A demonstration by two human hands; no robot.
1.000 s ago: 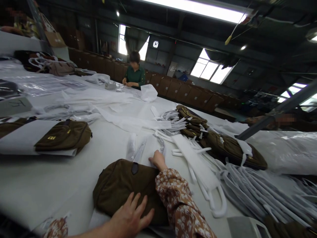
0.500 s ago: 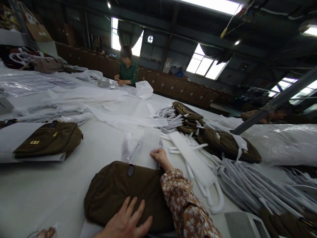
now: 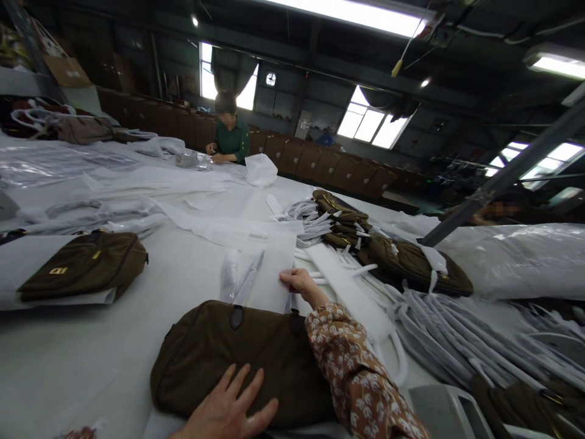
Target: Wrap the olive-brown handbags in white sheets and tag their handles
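Observation:
A dark olive fabric bag [image 3: 274, 360] lies in front of me on the table. My left hand [image 3: 231, 402] rests flat on it with fingers spread. Beyond the bag's far edge, my right hand [image 3: 304, 285] pinches the right edge of a white foam sheet [image 3: 272, 274]. That sheet lies between the bag's wrapped handle [image 3: 249, 280] on the left and another strap by my right fingers. A dark leather tab [image 3: 236, 317] joins the left handle to the bag. The patterned sleeve [image 3: 356, 366] of my right arm crosses the bag's right end.
Left, another olive bag [image 3: 86, 265] lies on white sheets. Right are stacked olive bags [image 3: 411, 262], white-wrapped straps [image 3: 443, 335], a foam strip [image 3: 351, 292] and a grey plastic object [image 3: 450, 411]. A co-worker in green [image 3: 232, 140] handles something across the table. A slanted metal post [image 3: 493, 183] stands right.
My right hand stays pinched on the foam sheet, and the strap beside it shows more now. The left hand remains flat on the bag. The view has shifted slightly.

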